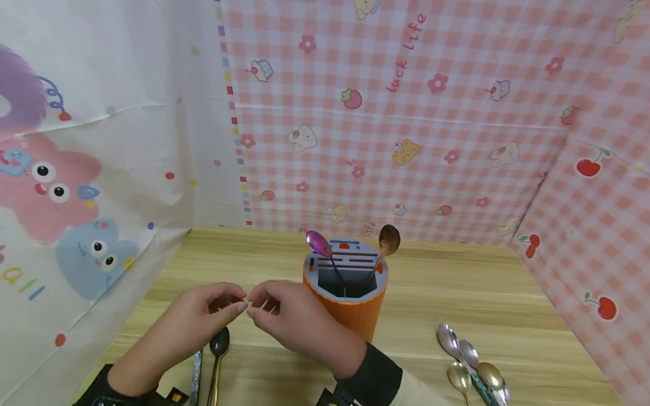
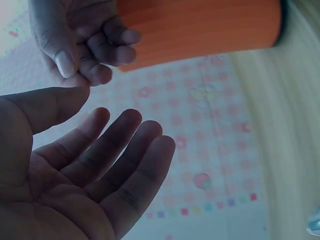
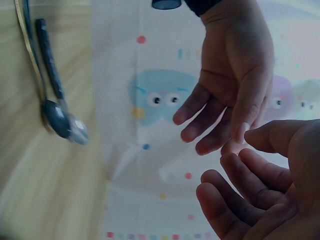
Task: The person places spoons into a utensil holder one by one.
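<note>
In the head view my left hand [image 1: 190,318] and right hand [image 1: 299,318] meet left of an orange utensil holder [image 1: 358,318], thumb tips and fingertips close together or touching. Nothing shows between them in either wrist view; all fingers are loosely bent. The holder has a grey slotted top. A purple spoon [image 1: 319,243] leans left in its large opening, and a copper-brown spoon [image 1: 389,241] leans right. Below my left hand lie a black spoon [image 1: 220,341] with a gold-edged handle and a spoon with a dark patterned handle [image 1: 196,379]; its bowl shows in the right wrist view.
Several spoons [image 1: 459,376] lie in an overlapping group on the wooden table [image 1: 421,304] at the front right. Pink checked cloth [image 1: 376,141] stands behind and to the right, and a white cartoon-printed cloth [image 1: 152,146] borders the left side.
</note>
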Motion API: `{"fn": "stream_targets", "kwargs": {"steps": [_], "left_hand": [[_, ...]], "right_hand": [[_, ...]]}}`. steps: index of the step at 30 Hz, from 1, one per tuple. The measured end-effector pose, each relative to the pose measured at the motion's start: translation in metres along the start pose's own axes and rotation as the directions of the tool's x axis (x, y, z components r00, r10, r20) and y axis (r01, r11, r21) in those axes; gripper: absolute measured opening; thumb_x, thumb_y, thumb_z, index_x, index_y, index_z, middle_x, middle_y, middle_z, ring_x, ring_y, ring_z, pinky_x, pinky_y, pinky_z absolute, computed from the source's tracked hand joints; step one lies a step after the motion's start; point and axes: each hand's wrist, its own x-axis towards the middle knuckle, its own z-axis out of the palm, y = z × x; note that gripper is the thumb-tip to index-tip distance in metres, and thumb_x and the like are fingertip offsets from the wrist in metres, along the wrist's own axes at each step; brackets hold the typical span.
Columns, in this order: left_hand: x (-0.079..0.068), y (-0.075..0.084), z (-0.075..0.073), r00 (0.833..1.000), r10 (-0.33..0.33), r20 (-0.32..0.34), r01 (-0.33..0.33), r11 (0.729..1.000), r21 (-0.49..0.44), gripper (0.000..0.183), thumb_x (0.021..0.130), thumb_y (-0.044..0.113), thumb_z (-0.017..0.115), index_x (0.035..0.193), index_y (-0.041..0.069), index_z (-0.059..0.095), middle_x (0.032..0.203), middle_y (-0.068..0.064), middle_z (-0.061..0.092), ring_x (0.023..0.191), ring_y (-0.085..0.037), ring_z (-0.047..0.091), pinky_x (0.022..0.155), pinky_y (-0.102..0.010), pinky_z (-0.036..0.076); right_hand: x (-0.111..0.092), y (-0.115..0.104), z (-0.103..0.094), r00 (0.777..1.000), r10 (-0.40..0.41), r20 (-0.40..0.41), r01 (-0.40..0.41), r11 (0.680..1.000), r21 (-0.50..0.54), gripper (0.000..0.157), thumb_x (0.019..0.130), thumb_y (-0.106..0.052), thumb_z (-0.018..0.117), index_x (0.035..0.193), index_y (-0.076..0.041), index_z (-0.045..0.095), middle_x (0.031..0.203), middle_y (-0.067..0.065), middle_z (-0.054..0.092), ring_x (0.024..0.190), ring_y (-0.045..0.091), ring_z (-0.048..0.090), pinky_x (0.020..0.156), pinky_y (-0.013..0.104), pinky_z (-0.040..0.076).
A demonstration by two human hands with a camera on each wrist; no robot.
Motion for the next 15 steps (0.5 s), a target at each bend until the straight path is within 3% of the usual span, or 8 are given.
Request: {"fn": "stream_targets", "kwargs": {"steps": [4, 8, 15], "left_hand": [[-0.003, -0.020, 0.005, 1.000, -0.025, 0.014, 0.025, 1.000, -0.007, 0.021, 0.095, 0.030, 0.065, 0.109, 0.014, 0.068, 0.105, -0.002, 0.071, 0.094, -0.020, 0.065, 0.080, -0.045, 0.054], [-0.005, -0.037, 0.013, 0.997, -0.067, 0.038, 0.067, 0.998, 0.004, 0.014, 0.093, 0.026, 0.068, 0.103, 0.017, 0.069, 0.101, 0.000, 0.070, 0.091, -0.018, 0.065, 0.072, -0.040, 0.054], [-0.010, -0.065, 0.021, 0.990, -0.139, 0.036, 0.138, 0.990, 0.038, 0.014, 0.092, 0.018, 0.069, 0.103, 0.010, 0.069, 0.097, -0.002, 0.071, 0.087, -0.018, 0.065, 0.072, -0.042, 0.054]], "right_hand": [[0.008, 0.008, 0.019, 0.999, 0.030, 0.042, -0.029, 0.999, -0.013, 0.009, 0.095, -0.025, 0.066, 0.102, -0.022, 0.068, 0.092, -0.012, 0.064, 0.081, 0.000, 0.058, 0.065, 0.019, 0.050], [0.015, 0.015, 0.039, 0.994, 0.069, 0.087, -0.067, 0.997, -0.026, 0.008, 0.094, -0.029, 0.067, 0.099, -0.023, 0.068, 0.088, -0.015, 0.063, 0.079, -0.001, 0.057, 0.063, 0.019, 0.049], [0.024, 0.028, 0.072, 0.987, 0.088, 0.137, -0.085, 0.996, -0.026, 0.004, 0.092, -0.024, 0.070, 0.095, -0.022, 0.068, 0.081, -0.017, 0.061, 0.069, -0.002, 0.054, 0.059, 0.017, 0.046]]}}
